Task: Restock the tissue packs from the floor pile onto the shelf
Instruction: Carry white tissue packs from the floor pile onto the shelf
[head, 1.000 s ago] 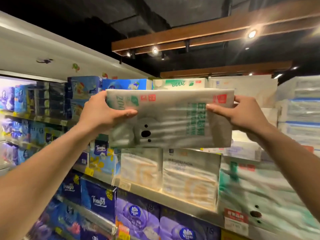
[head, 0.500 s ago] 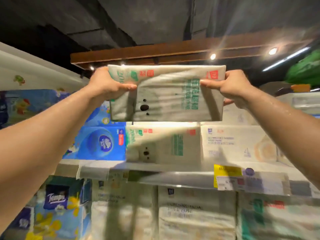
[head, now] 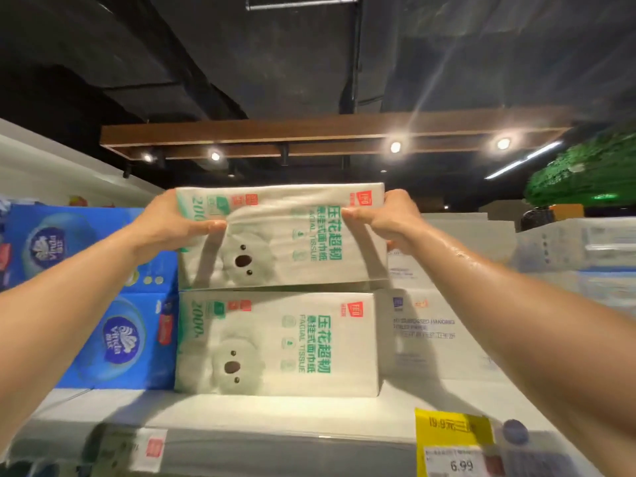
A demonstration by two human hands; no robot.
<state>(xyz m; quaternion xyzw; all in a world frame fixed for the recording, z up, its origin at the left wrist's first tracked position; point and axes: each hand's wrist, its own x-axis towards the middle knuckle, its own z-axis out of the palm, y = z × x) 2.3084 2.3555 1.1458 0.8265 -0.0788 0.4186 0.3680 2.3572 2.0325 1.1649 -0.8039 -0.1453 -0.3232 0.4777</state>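
Note:
A white tissue pack point(head: 285, 232) with green writing and a koala face lies on top of an identical pack point(head: 275, 342) on the top shelf point(head: 241, 407). My left hand point(head: 172, 222) grips the upper pack's left end, thumb across its front. My right hand point(head: 385, 218) grips its right end, thumb also on the front. The floor pile is out of view.
Blue Vinda packs point(head: 113, 297) stand stacked to the left of the two white packs. Pale tissue packs point(head: 430, 325) sit to the right, more clear-wrapped ones point(head: 585, 249) beyond. A yellow price tag point(head: 454, 438) hangs on the shelf's front rail.
Both hands raised the pack from chest height up to the top shelf. It now rests on the identical pack there, and my view has tilted upward.

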